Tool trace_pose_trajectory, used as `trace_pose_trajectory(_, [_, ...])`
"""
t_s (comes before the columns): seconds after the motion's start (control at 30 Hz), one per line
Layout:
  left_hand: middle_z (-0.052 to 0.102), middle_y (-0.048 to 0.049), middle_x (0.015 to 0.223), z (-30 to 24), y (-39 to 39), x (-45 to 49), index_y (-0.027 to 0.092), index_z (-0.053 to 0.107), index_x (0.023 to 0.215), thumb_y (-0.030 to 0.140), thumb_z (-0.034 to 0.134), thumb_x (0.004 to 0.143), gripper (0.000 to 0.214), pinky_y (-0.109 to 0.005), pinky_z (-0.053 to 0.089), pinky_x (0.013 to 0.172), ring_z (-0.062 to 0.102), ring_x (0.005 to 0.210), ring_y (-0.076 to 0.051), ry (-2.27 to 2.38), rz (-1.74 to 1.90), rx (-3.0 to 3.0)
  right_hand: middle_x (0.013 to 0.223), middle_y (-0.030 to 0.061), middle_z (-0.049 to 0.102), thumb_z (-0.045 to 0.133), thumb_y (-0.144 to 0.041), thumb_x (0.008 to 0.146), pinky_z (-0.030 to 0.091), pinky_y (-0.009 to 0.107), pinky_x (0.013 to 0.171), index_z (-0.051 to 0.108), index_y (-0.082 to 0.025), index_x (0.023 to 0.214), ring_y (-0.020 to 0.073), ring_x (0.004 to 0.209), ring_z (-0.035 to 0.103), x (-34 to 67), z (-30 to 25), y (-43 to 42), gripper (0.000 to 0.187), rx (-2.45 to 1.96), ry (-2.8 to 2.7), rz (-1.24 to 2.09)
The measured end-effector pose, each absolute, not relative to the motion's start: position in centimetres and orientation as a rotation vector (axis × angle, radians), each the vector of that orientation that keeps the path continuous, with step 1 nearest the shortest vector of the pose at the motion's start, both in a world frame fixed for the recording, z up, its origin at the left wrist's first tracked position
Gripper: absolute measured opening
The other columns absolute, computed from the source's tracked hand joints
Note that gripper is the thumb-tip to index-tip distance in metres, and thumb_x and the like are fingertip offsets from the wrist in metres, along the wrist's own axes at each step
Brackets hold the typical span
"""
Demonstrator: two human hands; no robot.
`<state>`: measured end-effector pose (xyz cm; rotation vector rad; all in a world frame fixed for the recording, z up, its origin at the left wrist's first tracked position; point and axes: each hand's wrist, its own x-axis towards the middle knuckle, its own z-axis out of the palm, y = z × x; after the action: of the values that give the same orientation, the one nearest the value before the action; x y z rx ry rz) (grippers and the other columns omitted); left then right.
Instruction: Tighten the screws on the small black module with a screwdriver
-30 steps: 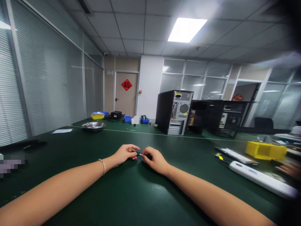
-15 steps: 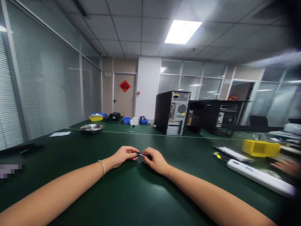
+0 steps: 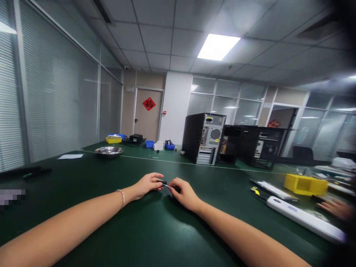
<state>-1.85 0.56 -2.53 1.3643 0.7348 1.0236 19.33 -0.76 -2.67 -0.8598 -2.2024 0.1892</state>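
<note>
Over the green table (image 3: 133,226), my two hands almost meet at the fingertips. My left hand (image 3: 148,186), with a bracelet at its wrist, pinches a small black part (image 3: 162,182) between thumb and fingers; its exact kind is too small to tell. Curled fingers of my right hand (image 3: 185,193) close round what looks like a small screwdriver (image 3: 166,185). Its thin bright shaft points left and touches or nearly touches the black part. Most of its dark handle is hidden in the palm.
A computer tower (image 3: 205,139) stands at the back, more computer cases to its right. A metal bowl (image 3: 109,151), paper (image 3: 70,156) and small blue bins (image 3: 169,145) lie far left and centre. At right are a white power strip (image 3: 303,218), a yellow bin (image 3: 306,184) and another person's hand (image 3: 336,207).
The view has tilted and shifted slightly. Both hands keep their grips and almost the same place; the black part shows a little more between the fingertips.
</note>
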Motion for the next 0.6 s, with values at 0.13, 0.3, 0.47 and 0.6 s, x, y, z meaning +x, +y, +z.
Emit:
trace_pose_trajectory(0.13, [0.066, -0.0043, 0.093, -3.0, 1.0, -1.7, 0.014, 0.057, 0.101, 0.020, 0.081, 0.062, 0.047, -0.025, 0.048, 0.072, 0.061, 0.073, -0.010, 0.802, 1.173, 1.353, 0.081, 0.0017, 0.063, 0.055, -0.020, 0.086, 0.043, 0.026, 0.070, 0.064, -0.019, 0.084, 0.0150, 0.075, 0.057, 19.3, -2.8, -0.6, 0.009, -0.917, -2.176, 0.167])
trace_pose_trajectory(0.3, [0.062, -0.0016, 0.086, -3.3, 1.4, -1.8, 0.014, 0.058, 0.094, 0.022, 0.078, 0.064, 0.037, -0.026, 0.047, 0.071, 0.059, 0.071, -0.011, 0.842, 1.217, 1.390, 0.083, 0.0020, 0.062, 0.054, -0.023, 0.087, 0.043, 0.027, 0.072, 0.063, -0.019, 0.086, 0.0154, 0.077, 0.056, 19.5, -2.7, -0.6, 0.010, -0.927, -2.142, 0.240])
trace_pose_trajectory(0.47, [0.059, 0.0007, 0.081, -3.4, 1.4, -1.7, 0.016, 0.055, 0.085, 0.022, 0.079, 0.064, 0.033, -0.029, 0.048, 0.080, 0.062, 0.078, -0.013, 0.854, 1.291, 1.376, 0.086, 0.0024, 0.060, 0.054, -0.032, 0.086, 0.044, 0.028, 0.076, 0.059, -0.019, 0.090, 0.0163, 0.080, 0.054, 19.6, -2.5, 0.1, 0.014, -0.875, -1.895, 0.380])
trace_pose_trajectory(0.6, [0.059, 0.0008, 0.081, -3.4, 1.4, -1.7, 0.017, 0.052, 0.086, 0.022, 0.080, 0.063, 0.037, -0.032, 0.048, 0.084, 0.066, 0.082, -0.016, 0.812, 1.295, 1.300, 0.067, -0.0015, 0.051, 0.054, -0.041, 0.084, 0.043, 0.026, 0.063, 0.052, -0.019, 0.073, 0.0141, 0.065, 0.048, 19.7, -2.7, 1.5, 0.025, -0.954, -1.768, 0.546])
